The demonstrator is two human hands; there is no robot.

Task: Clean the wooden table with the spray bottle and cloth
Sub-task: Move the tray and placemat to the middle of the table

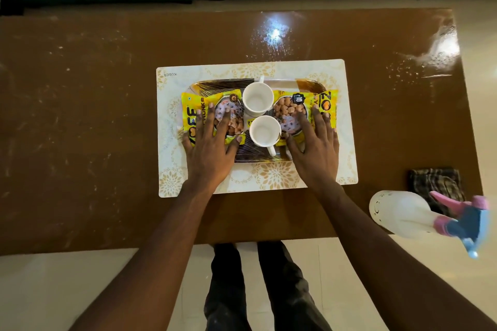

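Observation:
The brown wooden table (pixel 80 129) is dusty, with white specks across its top. A white spray bottle (pixel 403 213) with a pink and blue nozzle stands at the table's near right corner. Behind it lies a dark checked cloth (pixel 433 180), folded. My left hand (pixel 209 150) lies flat, fingers spread, on the left yellow snack packet (pixel 192 113). My right hand (pixel 314 148) lies flat, fingers spread, on the right yellow snack packet (pixel 326 105). Neither hand grips anything.
A patterned placemat (pixel 269 177) in the table's middle carries a dark tray (pixel 258 156) with two white mugs (pixel 256 98) and the two packets. My legs show below the near edge on a pale floor. A dark sofa stands beyond the far edge.

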